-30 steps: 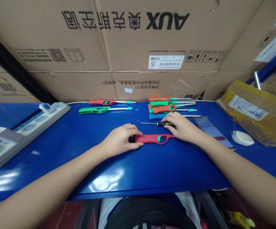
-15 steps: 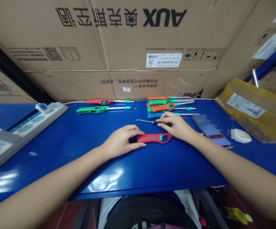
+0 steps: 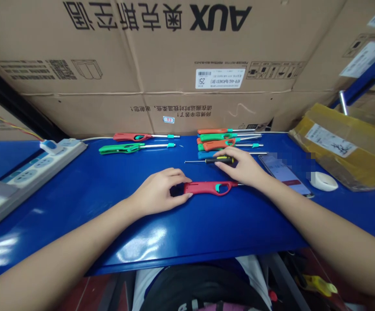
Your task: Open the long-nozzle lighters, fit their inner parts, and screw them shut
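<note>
My left hand (image 3: 161, 190) pinches the butt end of a red gas lighter (image 3: 203, 187) between fingers and thumb. The lighter lies across the blue table, its green trigger and metal stem towards the right. Just beyond it, my right hand (image 3: 244, 164) has thumb and fingers closed about the black and yellow handle of a screwdriver (image 3: 210, 160). The thin shaft points left, with a tiny bit at its tip that I cannot make out. Behind the screwdriver lies a blue lighter (image 3: 203, 154), partly covered by my right fingers.
Several orange and green lighters (image 3: 213, 136) are stacked at the back. A red lighter (image 3: 125, 137) and a green lighter (image 3: 119, 148) lie further left. A power strip (image 3: 35, 172) stands at left; a phone (image 3: 282, 172), white mouse (image 3: 323, 181) and taped carton (image 3: 329, 147) are at right.
My right hand has shifted slightly away from me, raising the handle end in view. The screwdriver now lies nearly level and more of its handle shows. My left hand keeps its hold; the view shifted slightly.
</note>
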A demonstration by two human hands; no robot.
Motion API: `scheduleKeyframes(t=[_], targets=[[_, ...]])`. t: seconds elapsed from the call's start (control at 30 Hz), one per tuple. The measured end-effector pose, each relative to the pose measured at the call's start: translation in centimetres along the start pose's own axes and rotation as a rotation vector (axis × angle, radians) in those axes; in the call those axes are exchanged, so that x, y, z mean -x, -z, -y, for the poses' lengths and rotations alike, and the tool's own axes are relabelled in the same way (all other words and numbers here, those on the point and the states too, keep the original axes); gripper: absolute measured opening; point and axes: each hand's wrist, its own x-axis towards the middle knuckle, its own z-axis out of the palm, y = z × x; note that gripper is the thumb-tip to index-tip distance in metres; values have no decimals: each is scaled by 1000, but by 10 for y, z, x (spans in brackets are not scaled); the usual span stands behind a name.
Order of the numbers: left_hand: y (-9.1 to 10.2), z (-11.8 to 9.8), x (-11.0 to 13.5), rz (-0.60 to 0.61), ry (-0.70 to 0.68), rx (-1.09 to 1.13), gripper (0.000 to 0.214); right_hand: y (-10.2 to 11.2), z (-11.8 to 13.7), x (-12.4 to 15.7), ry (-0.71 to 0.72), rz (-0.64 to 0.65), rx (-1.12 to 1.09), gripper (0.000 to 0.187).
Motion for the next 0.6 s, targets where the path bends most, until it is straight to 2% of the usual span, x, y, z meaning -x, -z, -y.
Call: scheduleKeyframes(t=[0.1,0.37,0.47,0.6], targets=[[-2,-1,0,10,8,42,33,0,5,-1,-78,-111,-146,22],[-5,-2,-1,-34,17,82,34,-8,22,-4,-252,-275,-527,47],[-3,0,-2,-110,98,83,37,-9,31,-8,-319,-280,-630,51],[1,3,-4,-253,186,88,34,-5,51,-19,-400,-192,-733,53]])
